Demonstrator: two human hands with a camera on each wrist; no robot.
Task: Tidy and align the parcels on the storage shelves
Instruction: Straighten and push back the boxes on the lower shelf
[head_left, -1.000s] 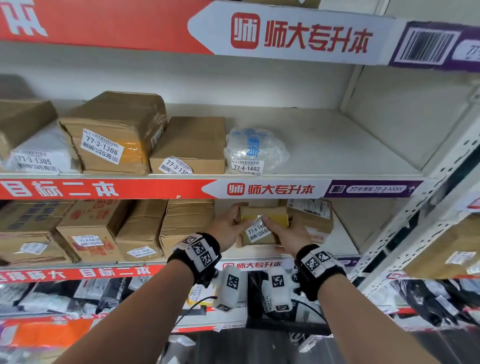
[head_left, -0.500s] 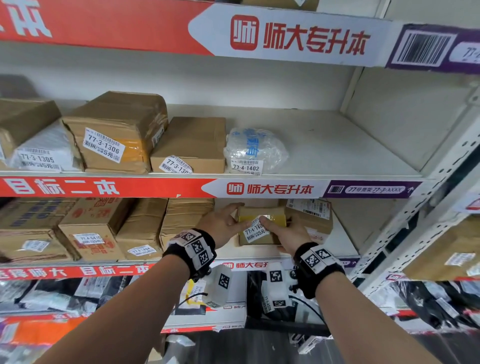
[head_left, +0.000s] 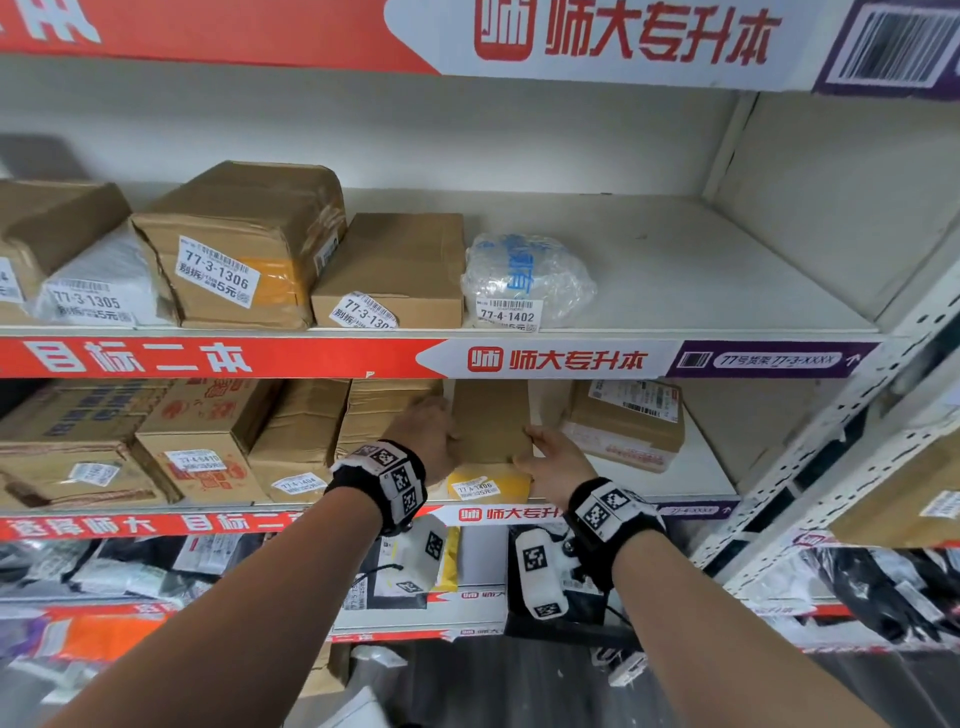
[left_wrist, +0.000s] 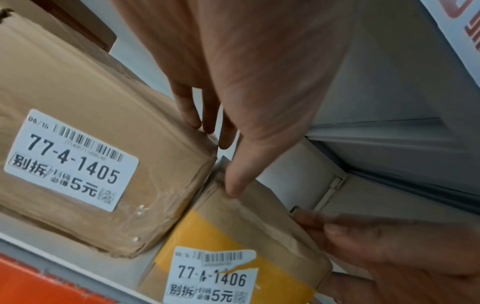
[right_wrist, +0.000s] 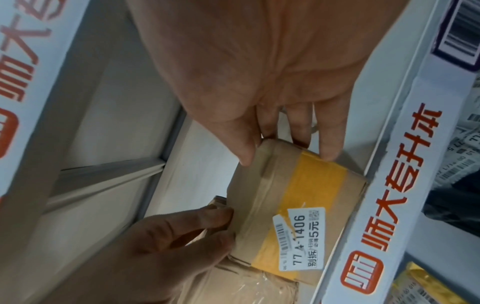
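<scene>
A brown cardboard parcel (head_left: 489, 431) with a yellow tape band and the label 77-4-1406 lies at the front edge of the second shelf (head_left: 691, 483). My left hand (head_left: 436, 436) grips its left side: the thumb lies on its top edge, and the fingers (left_wrist: 192, 115) reach into the gap beside parcel 77-4-1405 (left_wrist: 78, 144). My right hand (head_left: 540, 452) grips its right end, thumb on top and fingers down the side. In the left wrist view the parcel (left_wrist: 233, 257) touches parcel 1405. The right wrist view shows the parcel (right_wrist: 298, 195) against the shelf's front strip.
Several brown boxes (head_left: 202, 441) fill the second shelf to the left. A box with a shipping label (head_left: 623, 426) lies to the right. The upper shelf holds boxes (head_left: 239, 249) and a plastic-wrapped parcel (head_left: 524, 275), with bare board (head_left: 701, 270) to their right. Perforated uprights (head_left: 841, 457) stand at right.
The parcel was held tilted with its label askew. It now lies flat at the shelf's front, label facing out, and both hands have slid to its sides.
</scene>
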